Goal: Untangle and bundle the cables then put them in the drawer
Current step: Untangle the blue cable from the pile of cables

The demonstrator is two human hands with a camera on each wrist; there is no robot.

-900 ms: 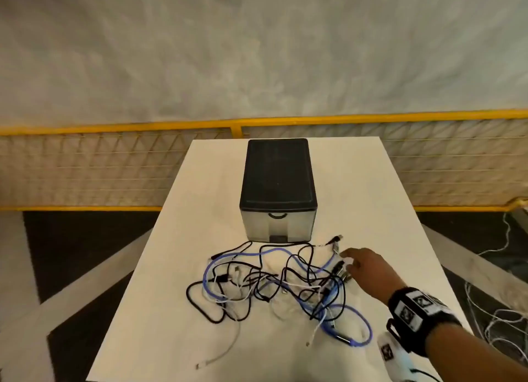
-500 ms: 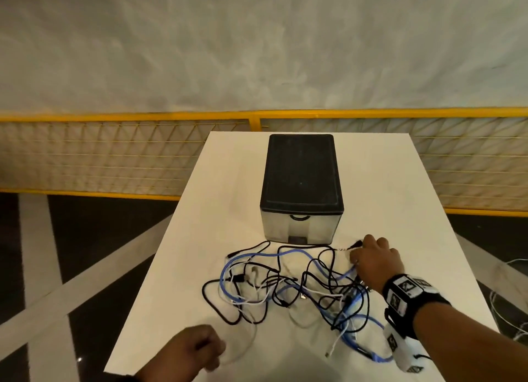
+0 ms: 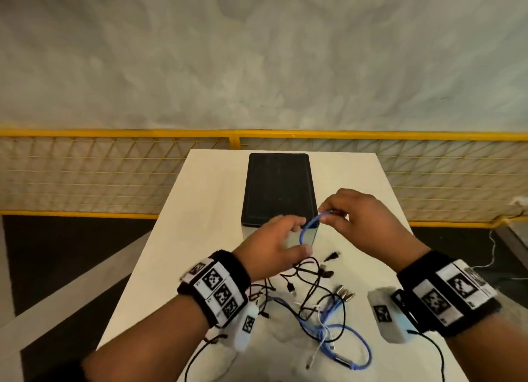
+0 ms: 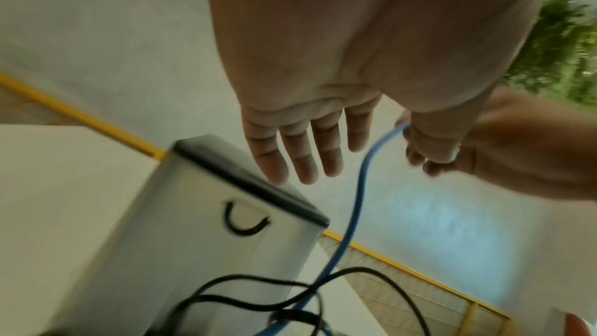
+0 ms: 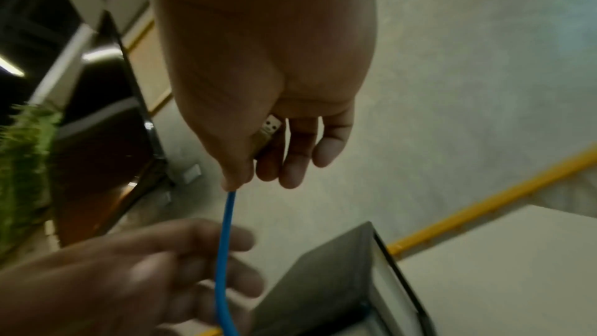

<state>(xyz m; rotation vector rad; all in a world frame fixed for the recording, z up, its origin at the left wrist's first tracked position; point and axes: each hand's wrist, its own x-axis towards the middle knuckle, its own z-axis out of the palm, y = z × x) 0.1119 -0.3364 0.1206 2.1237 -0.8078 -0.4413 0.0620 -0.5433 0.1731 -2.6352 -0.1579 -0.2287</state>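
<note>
A tangle of black, white and blue cables [image 3: 314,299] lies on the white table [image 3: 211,210] in front of a drawer box [image 3: 278,190] with a black top and a shut grey front [image 4: 193,226]. My right hand [image 3: 331,214] is raised before the box. It pinches one end of the blue cable [image 3: 310,223] between thumb and fingers, with the metal USB plug [image 5: 270,129] tucked in the palm. The blue cable [image 4: 358,201] hangs down into the tangle. My left hand [image 3: 303,236] hovers beside it with straight fingers [image 4: 303,157], the cable running between index finger and thumb.
A yellow mesh railing [image 3: 114,181] runs behind the table's far edge, with a grey wall beyond. Dark floor lies on both sides of the table. A loose white cord [image 3: 491,247] trails on the floor at the right. The drawer has a black loop handle [image 4: 242,221].
My right hand has lifted the blue cable's end off the table up to the box front. My left hand rose from the near table edge to beside that cable.
</note>
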